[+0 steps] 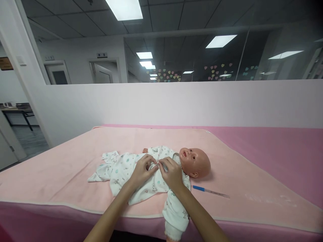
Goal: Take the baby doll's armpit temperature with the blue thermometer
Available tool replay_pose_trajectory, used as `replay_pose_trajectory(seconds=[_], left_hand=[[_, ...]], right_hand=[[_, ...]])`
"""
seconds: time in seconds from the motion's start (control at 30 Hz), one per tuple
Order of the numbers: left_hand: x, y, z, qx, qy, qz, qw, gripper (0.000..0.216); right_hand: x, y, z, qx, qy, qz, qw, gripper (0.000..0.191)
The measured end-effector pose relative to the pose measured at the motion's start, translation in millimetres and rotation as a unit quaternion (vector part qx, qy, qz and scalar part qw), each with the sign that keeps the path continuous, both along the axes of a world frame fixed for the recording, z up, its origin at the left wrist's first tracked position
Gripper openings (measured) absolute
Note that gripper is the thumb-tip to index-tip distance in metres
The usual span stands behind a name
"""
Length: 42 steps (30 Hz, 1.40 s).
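Observation:
A baby doll point(195, 163) lies on its back with its head to the right, dressed in a white printed top point(157, 185) and trousers of similar print point(118, 168). Over the doll's chest, my left hand point(143, 169) and my right hand point(171, 171) meet, fingertips nearly touching. Both pinch the front of the top; a small bit of fabric or a tie between the fingers is too fine to make out. One sleeve point(176, 211) hangs toward me over the front edge, beneath my right forearm. The doll's far hand point(145, 150) shows beyond my left hand.
Near the doll's head lies a thin clear stick with a blue end point(199, 188), perhaps a thermometer. A peach blanket point(63, 168) covers much of the pink surface point(277, 151). Behind stands a white half wall point(176, 104) with glass above.

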<state>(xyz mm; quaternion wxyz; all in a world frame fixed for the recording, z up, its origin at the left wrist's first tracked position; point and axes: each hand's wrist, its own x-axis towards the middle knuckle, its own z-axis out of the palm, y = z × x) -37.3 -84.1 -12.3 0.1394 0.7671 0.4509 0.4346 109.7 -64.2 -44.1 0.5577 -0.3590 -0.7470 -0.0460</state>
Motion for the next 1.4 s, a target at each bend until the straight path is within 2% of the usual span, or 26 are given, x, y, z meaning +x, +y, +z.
replay_pose_trajectory(seconds=[0.2,0.43,0.7,0.97,1.1,1.4], left_hand=[[6,-7,-7.8,0.026,0.069,0.083,0.994,0.016],[11,-8,-11.5,0.048,0.153,0.139,0.977,0.016],[10,-12,-16.1,0.069,0.126,0.123,0.982,0.018],[7,-14,-18.0,0.090,0.041,0.084,0.992,0.015],[7,-15,-19.5,0.124,0.019,0.093,0.988,0.018],[10,-10,-22.7,0.173,0.114,0.139,0.968,0.016]], right_hand=[[0,-1,0.4,0.009,-0.005,-0.006,1.000,0.017],[1,0,0.0,0.006,-0.009,0.001,1.000,0.017],[2,-1,0.6,-0.005,-0.003,0.014,1.000,0.016],[2,-2,1.0,-0.015,0.003,0.035,0.999,0.018],[2,-2,0.8,-0.012,0.005,0.029,0.999,0.018],[2,1,-1.8,-0.009,0.010,0.020,1.000,0.018]])
